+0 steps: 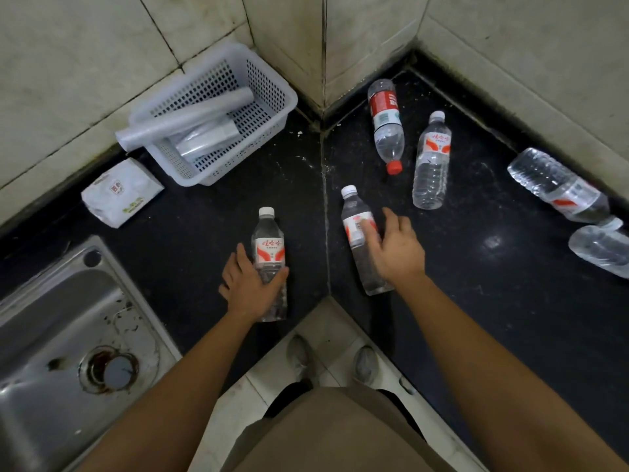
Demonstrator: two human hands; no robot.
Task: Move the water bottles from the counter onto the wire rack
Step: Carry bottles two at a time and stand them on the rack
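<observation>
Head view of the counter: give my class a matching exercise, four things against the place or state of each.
Things: 1 red-capped bottle; 2 plastic rolls; 3 left hand; 4 white packet.
Places: a in the white basket; b gripping a white-capped bottle; c lying down, cap towards the camera; d between sink and basket.
Pairs: 1-c, 2-a, 3-b, 4-d.

The light is dim and soft. A white glare spot sits on the black counter [476, 267]. The edges curve, and the shoes [299, 356] look blurred.
</observation>
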